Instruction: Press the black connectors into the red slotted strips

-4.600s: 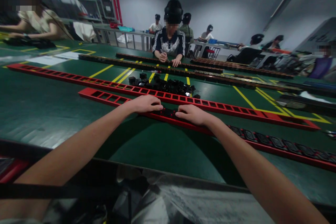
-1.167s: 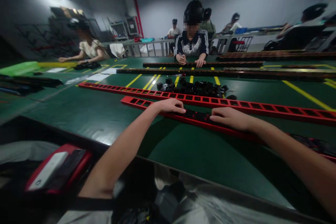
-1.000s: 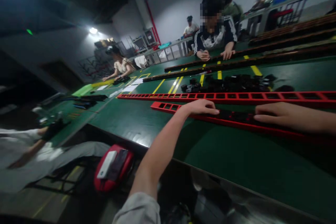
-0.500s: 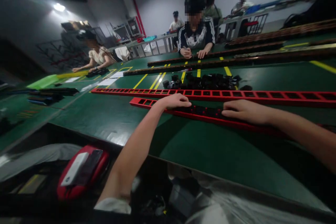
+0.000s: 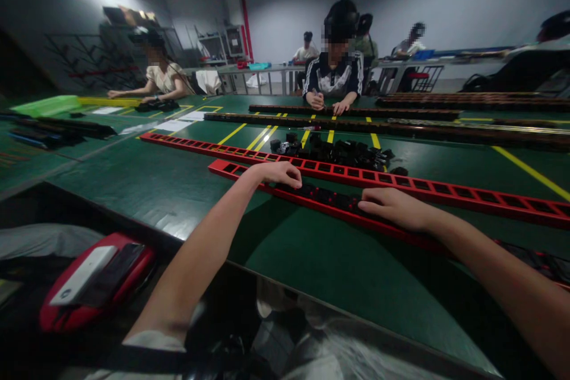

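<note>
Two long red slotted frames lie on the green tabletop. Black inserts [image 5: 329, 197] with small red spots fill the middle of the nearer red frame [image 5: 222, 167]; its left end has bare slots. My left hand [image 5: 281, 173] is over this frame at the left end of the inserts, fingers curled inward and closed. Whatever they pinch is hidden. Farther right, my right hand [image 5: 394, 208] lies low on the same frame, fingers pressed together and thumb against the inserts. Its palm covers what is beneath. Just behind runs the farther red frame [image 5: 347, 171], its slots showing.
Loose black parts [image 5: 338, 151] are heaped behind the frames. Long dark strips [image 5: 285, 122] cross the table farther back, where a co-worker [image 5: 333, 77] sits opposite. A red stool [image 5: 98, 279] with a white box and a dark device is at lower left, beside the table edge.
The view has tilted and shifted, so the frames now slope down more to the right. My left hand's fingers are curled more tightly. My right hand stays on the nearer frame.
</note>
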The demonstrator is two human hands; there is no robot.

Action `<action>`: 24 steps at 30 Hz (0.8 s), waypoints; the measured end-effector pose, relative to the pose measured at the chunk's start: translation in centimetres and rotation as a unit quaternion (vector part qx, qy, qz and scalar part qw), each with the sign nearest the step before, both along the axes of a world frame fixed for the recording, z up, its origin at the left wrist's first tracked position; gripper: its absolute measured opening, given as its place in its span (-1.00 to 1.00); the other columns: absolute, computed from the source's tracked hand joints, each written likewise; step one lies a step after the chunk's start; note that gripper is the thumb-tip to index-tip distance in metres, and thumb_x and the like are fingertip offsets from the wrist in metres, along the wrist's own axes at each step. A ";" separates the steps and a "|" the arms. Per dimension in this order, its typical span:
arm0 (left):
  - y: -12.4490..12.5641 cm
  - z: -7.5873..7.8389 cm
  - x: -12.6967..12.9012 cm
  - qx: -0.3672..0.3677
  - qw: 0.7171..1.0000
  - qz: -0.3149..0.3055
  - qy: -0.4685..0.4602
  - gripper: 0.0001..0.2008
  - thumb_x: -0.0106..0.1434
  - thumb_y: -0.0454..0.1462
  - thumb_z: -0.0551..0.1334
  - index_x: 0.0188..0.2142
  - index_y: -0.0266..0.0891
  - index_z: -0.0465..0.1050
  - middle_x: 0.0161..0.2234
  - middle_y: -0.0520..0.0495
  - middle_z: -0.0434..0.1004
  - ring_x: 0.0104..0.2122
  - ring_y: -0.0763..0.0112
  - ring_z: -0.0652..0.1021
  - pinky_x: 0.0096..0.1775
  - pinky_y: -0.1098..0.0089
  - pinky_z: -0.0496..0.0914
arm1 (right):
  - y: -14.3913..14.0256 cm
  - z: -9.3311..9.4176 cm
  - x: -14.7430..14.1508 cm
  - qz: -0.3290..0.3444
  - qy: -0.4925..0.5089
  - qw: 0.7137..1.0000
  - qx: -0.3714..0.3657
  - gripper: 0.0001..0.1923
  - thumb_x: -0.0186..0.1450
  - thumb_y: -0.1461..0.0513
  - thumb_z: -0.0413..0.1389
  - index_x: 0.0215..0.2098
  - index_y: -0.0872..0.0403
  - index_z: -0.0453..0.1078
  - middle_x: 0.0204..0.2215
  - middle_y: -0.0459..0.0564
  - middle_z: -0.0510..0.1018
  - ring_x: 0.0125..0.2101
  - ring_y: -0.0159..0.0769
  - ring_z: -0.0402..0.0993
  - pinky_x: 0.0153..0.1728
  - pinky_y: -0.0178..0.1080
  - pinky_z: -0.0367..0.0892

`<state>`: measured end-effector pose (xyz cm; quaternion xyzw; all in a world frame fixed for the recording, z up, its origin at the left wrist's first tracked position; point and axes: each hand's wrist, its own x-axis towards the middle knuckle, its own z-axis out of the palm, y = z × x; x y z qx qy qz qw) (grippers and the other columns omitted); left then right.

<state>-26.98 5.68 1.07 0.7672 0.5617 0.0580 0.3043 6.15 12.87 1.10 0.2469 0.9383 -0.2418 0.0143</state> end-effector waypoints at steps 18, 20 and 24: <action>-0.3 0.4 -1.3 -0.022 1.000 0.007 0.014 -0.55 0.18 0.01 0.22 -0.07 -0.23 0.53 -0.20 -0.06 0.55 -0.28 0.41 0.44 -0.18 0.36 0.28 | -0.3 0.2 0.1 -0.004 -0.007 1.000 0.007 -0.52 0.34 -0.15 -0.11 -0.37 0.05 0.31 -0.35 0.04 0.47 -0.36 -0.20 0.38 -0.31 -0.17 0.22; -0.2 0.4 -1.3 -0.021 1.000 0.007 0.012 -0.54 0.18 0.02 0.22 -0.07 -0.22 0.54 -0.20 -0.06 0.55 -0.29 0.41 0.44 -0.17 0.35 0.28 | -0.2 0.2 0.1 -0.003 -0.007 1.000 0.005 -0.51 0.34 -0.16 -0.11 -0.36 0.05 0.31 -0.35 0.03 0.47 -0.36 -0.20 0.38 -0.30 -0.17 0.22; -0.2 0.4 -1.2 -0.023 1.000 0.008 0.012 -0.53 0.16 0.03 0.22 -0.07 -0.21 0.54 -0.17 -0.05 0.55 -0.25 0.39 0.45 -0.16 0.35 0.27 | -0.1 0.1 0.1 -0.005 -0.006 1.000 0.003 -0.50 0.34 -0.17 -0.11 -0.36 0.05 0.32 -0.35 0.03 0.47 -0.35 -0.20 0.38 -0.30 -0.18 0.23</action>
